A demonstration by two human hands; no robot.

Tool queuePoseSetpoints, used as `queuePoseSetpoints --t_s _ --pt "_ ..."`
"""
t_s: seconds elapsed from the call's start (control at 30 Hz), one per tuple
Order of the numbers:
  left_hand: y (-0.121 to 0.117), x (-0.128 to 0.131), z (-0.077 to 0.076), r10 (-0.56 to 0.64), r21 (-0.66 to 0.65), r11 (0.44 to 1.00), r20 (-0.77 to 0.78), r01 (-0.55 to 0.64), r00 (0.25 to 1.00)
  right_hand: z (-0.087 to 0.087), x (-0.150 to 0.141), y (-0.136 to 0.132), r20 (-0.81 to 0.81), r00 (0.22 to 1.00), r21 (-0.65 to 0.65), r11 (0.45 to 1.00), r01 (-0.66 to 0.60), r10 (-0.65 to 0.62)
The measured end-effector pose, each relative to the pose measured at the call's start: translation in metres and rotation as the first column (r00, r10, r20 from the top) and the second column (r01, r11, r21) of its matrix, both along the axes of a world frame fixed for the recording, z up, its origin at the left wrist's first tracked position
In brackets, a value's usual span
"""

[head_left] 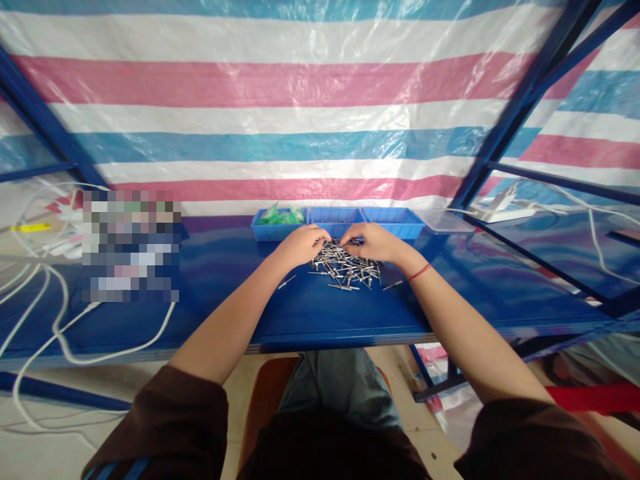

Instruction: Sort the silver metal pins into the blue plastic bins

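Note:
A loose pile of silver metal rivets (345,265), the pull-stem kind, lies on the blue tabletop. At the pile's back left, my left hand (303,245) has its fingers curled down among the rivets. My right hand (373,241) is at the back right with thumb and forefinger drawn together over the pile. The two hands are close but apart. Whatever either set of fingertips holds is too small to make out. Single rivets lie away from the heap, one at the left (287,282) and another at the right (393,285).
Behind the pile stand three joined blue bins; the left bin (270,232) holds green plastic packaging, the right bin (395,220) is partly behind my hand. A clear plastic lid (447,221) lies to the right. White cables (63,300) and a blurred-out patch (131,247) are at left.

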State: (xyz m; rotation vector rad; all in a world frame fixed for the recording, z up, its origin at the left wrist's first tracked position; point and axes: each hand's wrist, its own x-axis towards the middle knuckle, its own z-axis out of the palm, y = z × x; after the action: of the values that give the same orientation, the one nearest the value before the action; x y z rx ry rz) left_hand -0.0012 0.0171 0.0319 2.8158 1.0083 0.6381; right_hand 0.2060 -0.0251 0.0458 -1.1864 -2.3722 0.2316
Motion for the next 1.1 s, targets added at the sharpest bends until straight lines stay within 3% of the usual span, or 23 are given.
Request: queuePoseSetpoints --t_s 0.2,0.43,0.53,0.67,0.77,0.9,1.1 --pt "-0.002 -0.005 0.008 0.027 -0.009 1.0 -0.036 -0.027 0.999 -0.01 -0.026 -0.003 0.082 0.991 0.0 0.995 -0.102 0.102" --pt "-0.008 -0.007 0.013 0.019 -0.022 1.0 -0.112 -0.022 0.994 -0.021 -0.037 -0.001 0.213 0.977 0.06 0.998 0.003 -0.016" --pt "-0.015 -0.014 0.024 0.076 -0.102 0.99 -0.186 -0.096 0.98 -0.021 -0.039 -0.002 0.258 0.964 0.091 0.995 0.035 -0.058" --pt "-0.034 -0.028 0.035 0.155 -0.261 0.937 -0.29 -0.234 0.944 -0.021 -0.041 -0.002 0.274 0.955 0.108 0.99 0.089 -0.115" --pt "-0.05 -0.035 0.025 0.203 -0.257 0.925 -0.291 -0.28 0.935 -0.023 -0.042 -0.002 0.288 0.946 0.119 0.986 0.118 -0.148" --pt "-0.061 -0.033 -0.003 0.276 -0.279 0.885 -0.328 -0.372 0.903 -0.023 -0.043 -0.003 0.347 0.924 0.166 0.98 0.112 -0.164" --pt "-0.053 -0.012 -0.024 0.232 -0.24 0.929 -0.213 -0.281 0.949 -0.017 -0.039 -0.003 0.321 0.925 0.206 0.968 0.144 -0.206"
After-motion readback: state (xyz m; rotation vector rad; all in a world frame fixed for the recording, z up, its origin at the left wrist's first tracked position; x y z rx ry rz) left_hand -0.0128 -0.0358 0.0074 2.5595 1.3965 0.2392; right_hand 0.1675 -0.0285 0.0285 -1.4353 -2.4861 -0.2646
